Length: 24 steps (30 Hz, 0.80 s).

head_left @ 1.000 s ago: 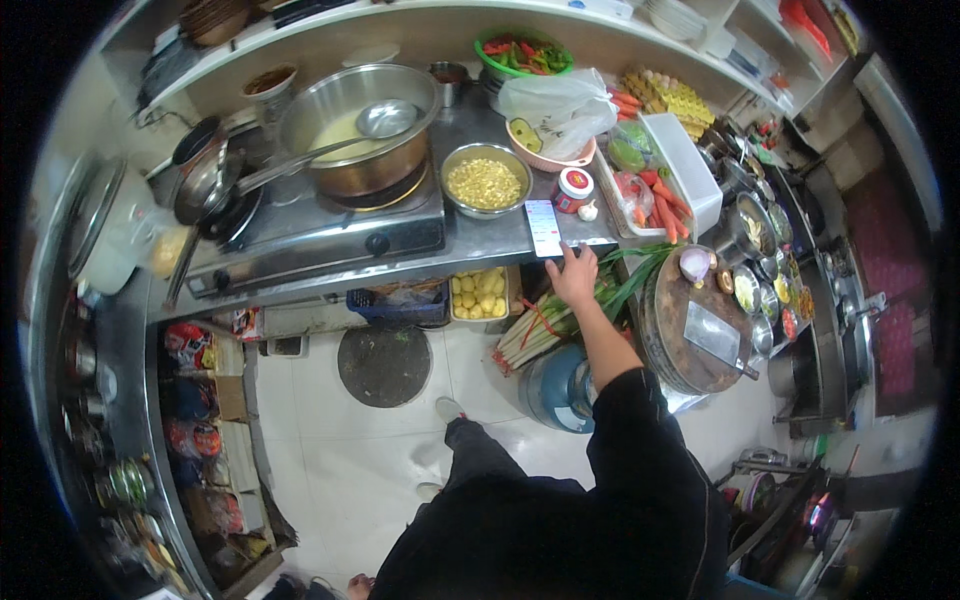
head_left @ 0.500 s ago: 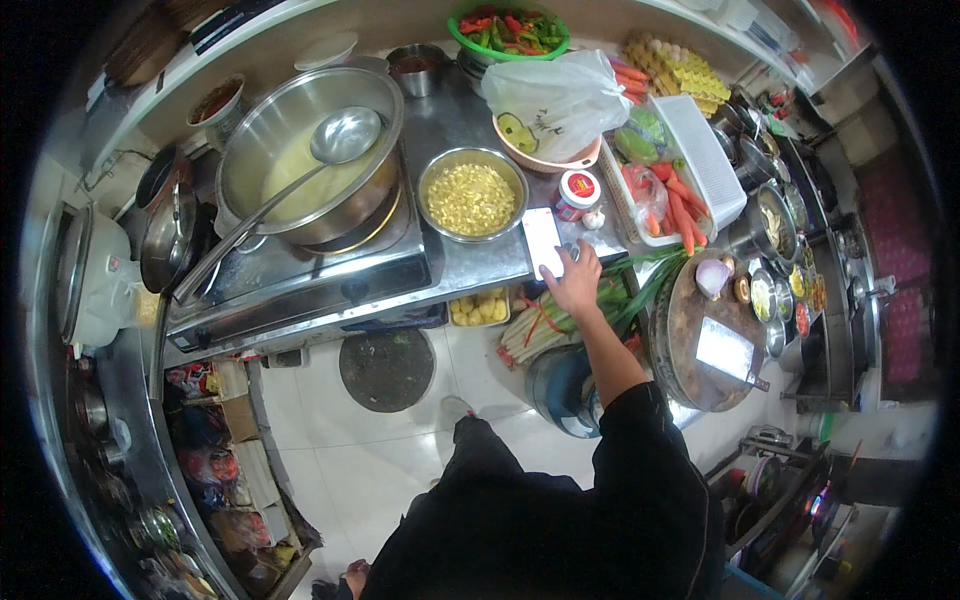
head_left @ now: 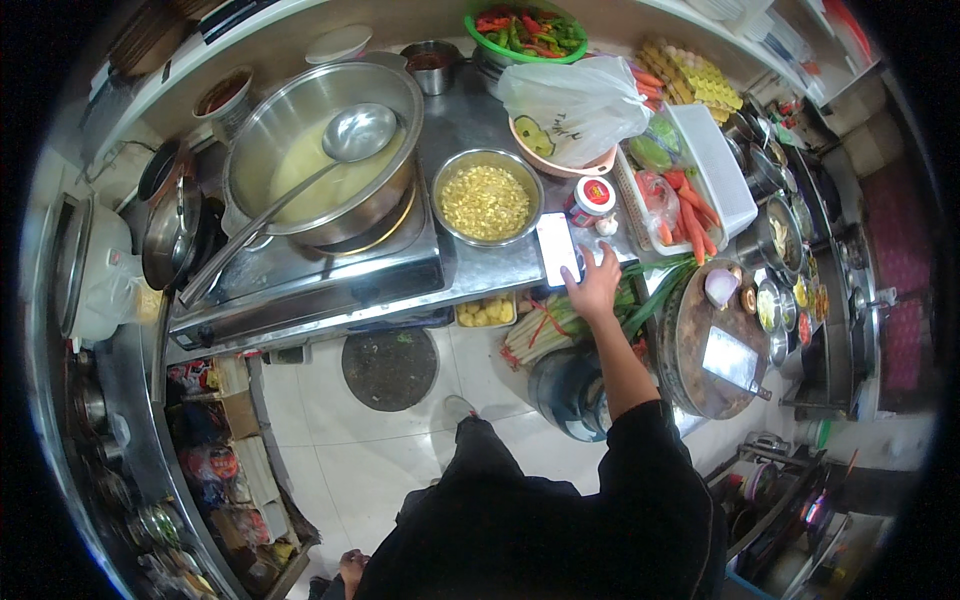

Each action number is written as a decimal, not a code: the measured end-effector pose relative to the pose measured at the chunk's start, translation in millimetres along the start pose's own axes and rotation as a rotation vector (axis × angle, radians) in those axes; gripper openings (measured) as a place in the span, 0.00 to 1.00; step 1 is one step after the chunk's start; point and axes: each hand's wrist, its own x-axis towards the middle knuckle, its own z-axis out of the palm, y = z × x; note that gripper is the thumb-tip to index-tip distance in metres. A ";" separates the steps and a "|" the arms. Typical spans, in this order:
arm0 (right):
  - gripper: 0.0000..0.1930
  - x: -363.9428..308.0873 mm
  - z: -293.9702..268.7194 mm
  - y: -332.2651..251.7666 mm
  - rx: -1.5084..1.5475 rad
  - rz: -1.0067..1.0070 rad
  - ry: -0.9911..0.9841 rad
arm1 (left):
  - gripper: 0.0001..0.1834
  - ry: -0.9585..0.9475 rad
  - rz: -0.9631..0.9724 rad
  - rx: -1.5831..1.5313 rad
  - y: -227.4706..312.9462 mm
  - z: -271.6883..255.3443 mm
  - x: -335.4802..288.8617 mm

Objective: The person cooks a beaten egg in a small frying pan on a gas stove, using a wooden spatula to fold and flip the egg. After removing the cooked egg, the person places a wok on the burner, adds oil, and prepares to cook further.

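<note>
The counter is brushed metal with a dull sheen, and the big pot, its ladle and the corn bowl are shiny, smooth steel. The phone under the right hand has a glossy glass face, the bag is thin, crinkled white plastic, and the tray is smooth white plastic. The round chopping block looks like worn, matt wood, and the floor is glossy pale tile.

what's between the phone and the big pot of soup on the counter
In the head view, a steel bowl of yellow corn kernels sits between the phone under the right hand and the big pot.
</note>
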 end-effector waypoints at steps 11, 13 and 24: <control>0.22 -179.7 5.7 -131.0 0.380 -0.333 -0.374 | 0.14 0.056 -0.154 -0.205 29.6 4.9 6.8; 0.22 -217.1 15.1 -167.2 0.426 -0.346 -0.534 | 0.14 0.038 -0.170 -0.266 26.2 -3.1 19.2; 0.17 -308.6 55.8 -303.6 0.415 -0.185 -0.608 | 0.14 -0.014 -0.341 -0.854 -7.4 -187.5 136.5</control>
